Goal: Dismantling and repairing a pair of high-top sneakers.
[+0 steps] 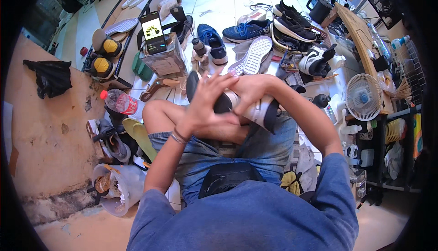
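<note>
A white and black shoe lies over my lap, its heel toward my right knee. My right hand wraps over its upper side, thumb pointing down along it. My left hand is at the toe side, fingers stretched and apart, slightly blurred by motion. Its fingertips come close to my right fingers; whether they touch the shoe is hard to tell. A dark sole-like piece shows beyond my left hand, partly hidden.
Ahead are blue sneakers, white soles, black shoes and a phone on a metal tin. At left stand a red-capped bottle and a bucket; at right, a white fan and wooden board.
</note>
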A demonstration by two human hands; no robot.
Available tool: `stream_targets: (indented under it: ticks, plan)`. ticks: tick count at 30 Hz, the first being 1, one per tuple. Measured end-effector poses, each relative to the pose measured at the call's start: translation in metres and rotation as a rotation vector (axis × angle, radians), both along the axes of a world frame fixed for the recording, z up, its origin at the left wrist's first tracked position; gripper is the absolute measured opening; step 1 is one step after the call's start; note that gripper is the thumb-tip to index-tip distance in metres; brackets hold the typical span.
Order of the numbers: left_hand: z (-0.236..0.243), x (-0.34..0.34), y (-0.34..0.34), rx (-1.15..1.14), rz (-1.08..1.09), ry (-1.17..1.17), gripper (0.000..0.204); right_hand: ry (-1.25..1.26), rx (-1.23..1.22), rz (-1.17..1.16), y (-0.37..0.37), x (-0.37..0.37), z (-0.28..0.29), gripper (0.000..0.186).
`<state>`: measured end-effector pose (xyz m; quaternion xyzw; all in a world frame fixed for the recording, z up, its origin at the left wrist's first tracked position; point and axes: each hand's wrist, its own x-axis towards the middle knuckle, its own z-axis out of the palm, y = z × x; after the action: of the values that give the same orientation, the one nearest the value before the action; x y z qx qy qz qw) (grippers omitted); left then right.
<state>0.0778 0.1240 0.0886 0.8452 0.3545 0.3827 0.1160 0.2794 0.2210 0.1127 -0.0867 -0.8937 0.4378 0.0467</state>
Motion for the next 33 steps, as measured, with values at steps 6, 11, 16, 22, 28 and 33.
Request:
stream_targets:
  ticks: [6, 11, 16, 22, 28, 33]
  plan:
    - [-0.037, 0.023, -0.02, 0.16, 0.062, -0.145, 0.102, -0.32, -0.081, 0.128, -0.002, -0.002, 0.03, 0.059]
    - [-0.02, 0.001, -0.007, 0.122, 0.015, -0.274, 0.093, -0.087, 0.086, 0.02, -0.001, 0.001, 0.044, 0.065]
    - [-0.007, -0.017, 0.008, 0.05, 0.014, -0.282, 0.096, -0.216, 0.456, -0.221, -0.029, -0.012, 0.059, 0.091]
    - [-0.008, -0.018, 0.003, -0.045, 0.093, -0.423, 0.093, 0.014, 0.309, -0.309, -0.022, -0.019, 0.042, 0.077]
    - [-0.019, 0.004, -0.002, -0.056, 0.253, -0.585, 0.066, 0.179, 0.324, -0.424, -0.02, -0.025, 0.015, 0.065]
    - [-0.02, 0.011, -0.007, -0.053, 0.307, -0.577, 0.06, 0.221, 0.346, -0.563, -0.036, -0.021, 0.01, 0.053]
